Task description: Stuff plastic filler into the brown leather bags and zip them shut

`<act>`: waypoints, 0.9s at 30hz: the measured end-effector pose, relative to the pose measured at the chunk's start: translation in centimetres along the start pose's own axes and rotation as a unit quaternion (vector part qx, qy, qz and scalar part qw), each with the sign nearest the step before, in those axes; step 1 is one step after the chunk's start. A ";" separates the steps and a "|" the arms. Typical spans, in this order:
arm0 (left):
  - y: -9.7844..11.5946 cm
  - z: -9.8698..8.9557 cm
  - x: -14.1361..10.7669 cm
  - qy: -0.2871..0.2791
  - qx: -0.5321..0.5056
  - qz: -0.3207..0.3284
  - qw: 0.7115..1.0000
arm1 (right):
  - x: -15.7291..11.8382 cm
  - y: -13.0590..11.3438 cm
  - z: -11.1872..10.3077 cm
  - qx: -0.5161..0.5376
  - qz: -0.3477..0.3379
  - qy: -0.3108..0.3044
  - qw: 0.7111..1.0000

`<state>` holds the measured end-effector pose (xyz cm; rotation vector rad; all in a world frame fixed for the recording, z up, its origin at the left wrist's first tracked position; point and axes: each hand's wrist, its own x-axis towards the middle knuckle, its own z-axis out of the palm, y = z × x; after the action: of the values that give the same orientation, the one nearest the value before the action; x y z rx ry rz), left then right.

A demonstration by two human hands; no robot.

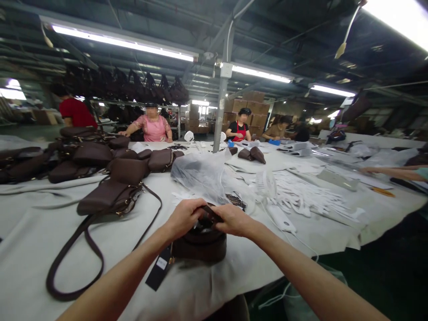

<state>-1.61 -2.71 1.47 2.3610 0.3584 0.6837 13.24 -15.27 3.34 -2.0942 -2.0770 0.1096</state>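
Observation:
A dark brown handbag (202, 249) stands on the pale cloth-covered table right in front of me. My left hand (183, 217) pinches a dark strip at the top of the bag, and my right hand (232, 218) grips the same strip from the other side. Whether this strip is a strap or the bag's edge, I cannot tell. From the bag's left side hangs a black tag (158, 269) with a white label. Just beyond my hands lie a clear plastic bag (200, 176) and a small bundle of dark cords or tags (236, 201).
Brown handbags (92, 154) are heaped at the left, one with a long strap (55, 278) looping forward. A white handheld fan (279, 216) and white strips (310, 191) lie to the right. A metal post (220, 107) rises behind the table; co-workers sit beyond.

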 end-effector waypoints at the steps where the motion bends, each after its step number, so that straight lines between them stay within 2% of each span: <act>1: 0.0 -0.3 0.1 -0.026 0.004 0.013 1.000 | 0.1 -0.1 -0.1 -0.016 0.003 -0.012 1.000; 3: 0.1 -0.9 0.4 -0.079 0.011 0.029 0.996 | 0.4 -0.4 -0.1 -0.055 0.014 -0.031 0.998; 5: 0.1 -1.3 0.5 -0.102 0.028 0.038 0.994 | 0.8 -0.8 0.1 -0.092 0.032 -0.044 0.994; 9: -0.3 -1.3 0.6 -0.061 0.060 0.030 0.996 | 1.4 -0.8 0.8 -0.072 0.031 -0.028 0.997; 11: -0.8 -1.1 0.6 -0.044 0.063 0.027 0.997 | 1.4 -0.2 1.1 -0.017 0.010 0.008 1.000; 14: -1.5 -1.3 0.6 -0.066 0.037 0.046 0.996 | 0.9 1.2 1.4 0.112 0.003 0.053 0.992; 17: -1.8 -1.6 0.7 -0.077 0.011 0.041 0.996 | 0.2 2.5 1.7 0.297 -0.005 0.079 0.951; 19: -1.8 -1.5 0.8 -0.044 0.032 0.035 0.998 | -0.2 2.9 2.1 0.372 0.007 0.140 0.917; 21: -1.9 -1.2 0.8 0.016 0.076 0.035 0.996 | -0.6 3.0 2.7 0.381 0.042 0.234 0.893; 23: -2.0 -0.8 0.8 0.061 0.115 0.036 0.991 | -1.0 3.0 3.6 0.371 0.084 0.283 0.880; 27: -1.3 0.2 0.1 0.105 0.210 0.046 0.971 | -2.0 3.2 5.5 0.401 0.097 0.206 0.887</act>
<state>-1.52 -1.81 0.49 2.7239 0.5312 0.9864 15.34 -16.79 -2.82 -1.6008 -1.2491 0.4283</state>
